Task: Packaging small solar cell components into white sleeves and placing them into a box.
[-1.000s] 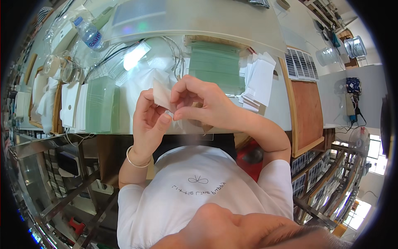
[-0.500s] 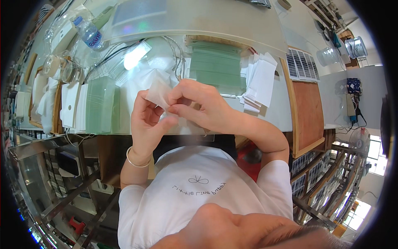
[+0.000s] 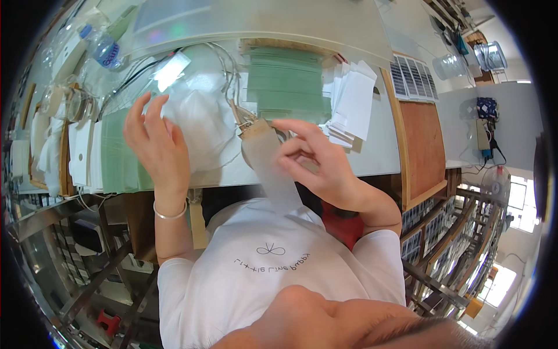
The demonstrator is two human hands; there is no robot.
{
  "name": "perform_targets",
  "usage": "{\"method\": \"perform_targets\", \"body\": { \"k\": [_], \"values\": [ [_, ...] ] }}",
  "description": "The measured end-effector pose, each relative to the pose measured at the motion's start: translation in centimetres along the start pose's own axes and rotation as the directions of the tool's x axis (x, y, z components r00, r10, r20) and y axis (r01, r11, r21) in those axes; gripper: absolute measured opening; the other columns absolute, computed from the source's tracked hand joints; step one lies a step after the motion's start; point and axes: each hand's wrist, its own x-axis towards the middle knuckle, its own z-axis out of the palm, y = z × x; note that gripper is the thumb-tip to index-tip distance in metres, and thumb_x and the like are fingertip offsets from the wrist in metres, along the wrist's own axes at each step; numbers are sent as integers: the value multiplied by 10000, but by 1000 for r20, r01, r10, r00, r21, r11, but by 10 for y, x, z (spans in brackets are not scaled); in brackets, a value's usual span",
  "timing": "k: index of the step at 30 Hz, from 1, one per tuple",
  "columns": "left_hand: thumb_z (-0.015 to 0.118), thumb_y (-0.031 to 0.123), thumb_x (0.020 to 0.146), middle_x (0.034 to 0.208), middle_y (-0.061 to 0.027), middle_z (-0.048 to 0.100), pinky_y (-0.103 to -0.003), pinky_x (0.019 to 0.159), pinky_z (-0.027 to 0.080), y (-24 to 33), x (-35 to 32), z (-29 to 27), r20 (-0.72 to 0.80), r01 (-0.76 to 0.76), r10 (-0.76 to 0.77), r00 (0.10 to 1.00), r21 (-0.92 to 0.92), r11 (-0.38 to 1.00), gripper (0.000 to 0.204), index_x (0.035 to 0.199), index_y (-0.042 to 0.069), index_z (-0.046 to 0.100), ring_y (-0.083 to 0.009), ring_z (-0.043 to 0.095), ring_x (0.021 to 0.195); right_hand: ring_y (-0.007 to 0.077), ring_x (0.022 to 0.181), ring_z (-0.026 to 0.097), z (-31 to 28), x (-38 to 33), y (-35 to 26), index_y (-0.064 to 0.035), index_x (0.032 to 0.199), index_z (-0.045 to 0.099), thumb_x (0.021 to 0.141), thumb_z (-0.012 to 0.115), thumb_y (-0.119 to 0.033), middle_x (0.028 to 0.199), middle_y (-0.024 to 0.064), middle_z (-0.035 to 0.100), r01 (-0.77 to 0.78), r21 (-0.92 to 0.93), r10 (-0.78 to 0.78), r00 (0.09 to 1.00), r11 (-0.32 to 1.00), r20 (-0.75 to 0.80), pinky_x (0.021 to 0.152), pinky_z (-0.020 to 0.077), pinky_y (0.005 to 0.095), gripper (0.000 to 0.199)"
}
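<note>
My left hand (image 3: 157,142) is raised over the near left of the table, beside a stack of green-tinted sheets (image 3: 125,157). Its fingers are spread and hold nothing. In the middle, my right hand (image 3: 317,160) pinches the right edge of a pale, translucent strip (image 3: 270,166), its index finger stretched out above. The strip hangs across the table edge in front of my shirt, its lower end blurred, a brownish band at its top. Thin brown cable ends (image 3: 244,116) lie just behind that band; whether they touch it I cannot tell.
Crumpled white film (image 3: 200,128) lies between my hands. Farther back are a green sheet stack (image 3: 285,84), white paper strips (image 3: 356,99) and a water bottle (image 3: 102,49). A wood-framed board (image 3: 423,145) stands at the right, with dark-celled panels (image 3: 414,78) behind it.
My hands, together on a pale folded sheet before, are apart now. The left has let go and moved left; the right has moved right and down. The view has shifted slightly.
</note>
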Motion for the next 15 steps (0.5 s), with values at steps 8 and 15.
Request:
{"method": "perform_targets", "body": {
  "k": [8, 15],
  "values": [
    [706, 160, 800, 1074, 8, 630, -302, 760, 469, 52, -85, -20, -102, -592, 631, 769, -486, 643, 283, 1070, 237, 679, -189, 618, 928, 143, 789, 629, -5, 11, 24, -72, 1437, 444, 918, 645, 12, 955, 70, 670, 24, -216, -45, 994, 976, -95, 720, 534, 272, 563],
    [720, 83, 761, 973, -21, 661, -267, 668, 488, 75, -82, -15, -68, -521, 614, 786, -606, 601, 242, 999, 129, 708, -182, 631, 858, 118, 722, 624, -11, 41, 36, -26, 1185, 630, 928, 678, -54, 873, 49, 680, 152, -451, -230, 965, 879, -124, 664, 521, 266, 263]
  ]
}}
